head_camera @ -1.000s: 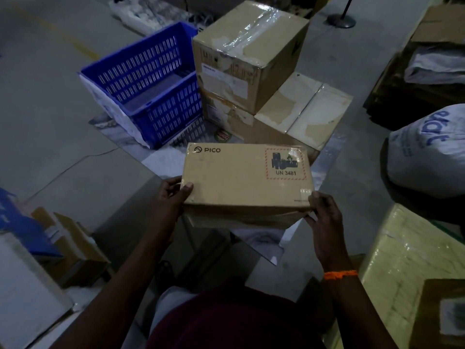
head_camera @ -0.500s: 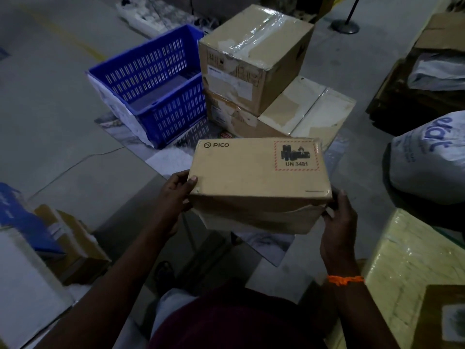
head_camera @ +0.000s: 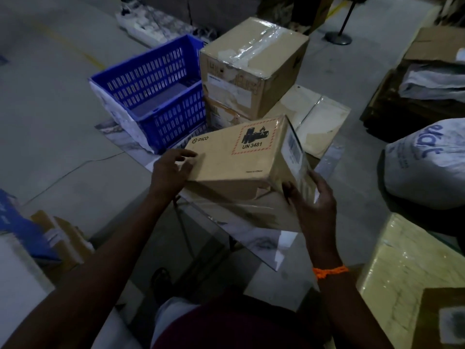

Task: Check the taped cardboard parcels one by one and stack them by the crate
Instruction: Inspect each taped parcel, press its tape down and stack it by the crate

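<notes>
I hold a flat brown PICO parcel [head_camera: 234, 162] with a UN 3481 label, tilted so its right end rises. My left hand [head_camera: 171, 170] grips its left end with fingers over the top face. At the near right corner my right hand [head_camera: 312, 195] holds it, thumb on the near face and fingers along the labelled side. Behind the parcel stands the blue slotted crate [head_camera: 156, 79]. Right of the crate, a large taped box [head_camera: 254, 69] sits on a wider, flatter box [head_camera: 317, 117].
A glossy low table [head_camera: 264, 245] lies under the parcel. A white printed sack [head_camera: 427, 167] and a yellow wrapped parcel [head_camera: 407, 260] are at my right. Folded cardboard [head_camera: 427, 84] piles far right. Small boxes [head_camera: 63, 238] lie on the floor at left.
The parcel has turned and tilted, its right end now raised and its barcode side showing. My right hand slid to the near right corner; my left fingers moved onto the top face.
</notes>
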